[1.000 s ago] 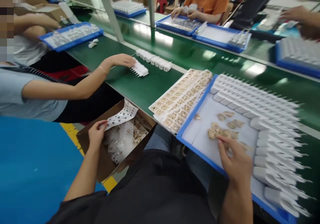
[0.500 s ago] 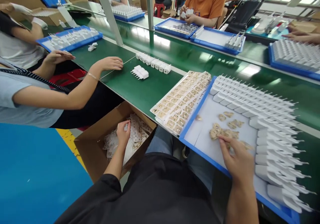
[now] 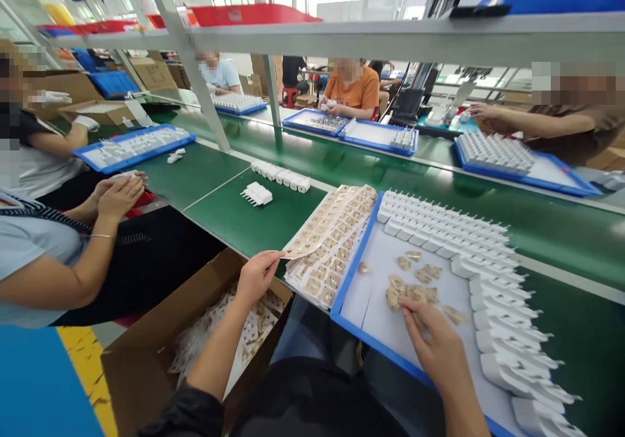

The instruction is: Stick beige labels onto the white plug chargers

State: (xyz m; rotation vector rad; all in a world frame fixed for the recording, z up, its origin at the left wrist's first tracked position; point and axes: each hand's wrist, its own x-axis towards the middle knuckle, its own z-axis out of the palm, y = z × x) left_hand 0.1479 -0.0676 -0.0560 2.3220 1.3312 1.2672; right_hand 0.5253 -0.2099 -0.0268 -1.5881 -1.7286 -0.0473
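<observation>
our green conveyor desk leaves open room to the left. the blue-rimmed tray sits at its near edge, with rows of white pronged adapters along its far and right sides. the stack of white sheets of tan labels lies touching the tray's left rim. left hand pinches the top sheet's near corner: light, floppy, likely to sag, so best held at an edge. right hand fingertips rest on loose tan labels mid-tray, grasping nothing we can see; thin and easily scattered.
</observation>
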